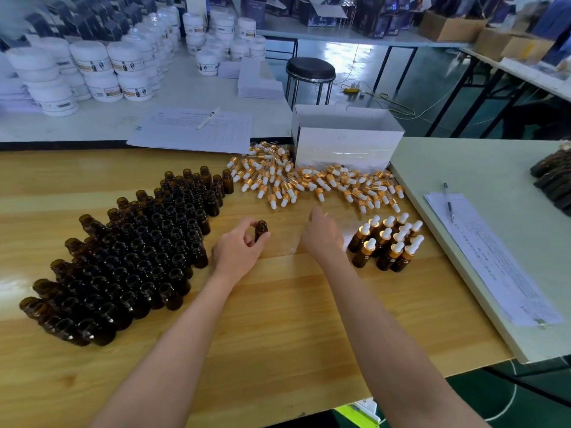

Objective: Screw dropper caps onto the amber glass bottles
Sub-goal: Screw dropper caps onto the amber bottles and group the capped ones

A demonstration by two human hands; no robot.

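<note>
My left hand [239,247] grips one open amber bottle [261,230] upright above the wooden table, at its middle. My right hand [323,233] hovers just right of it, blurred, its fingers pointing toward the loose pile of gold-and-white dropper caps [312,183]; nothing shows in it. Several rows of open amber bottles [133,254] stand packed together on the left. A small cluster of capped bottles [387,244] stands to the right of my right hand.
A white open box [346,140] stands behind the cap pile. Papers with pens lie at the back [197,129] and on the pale green side table [491,251] at right. White jars [92,69] are stacked far left; a black stool [310,71] stands behind.
</note>
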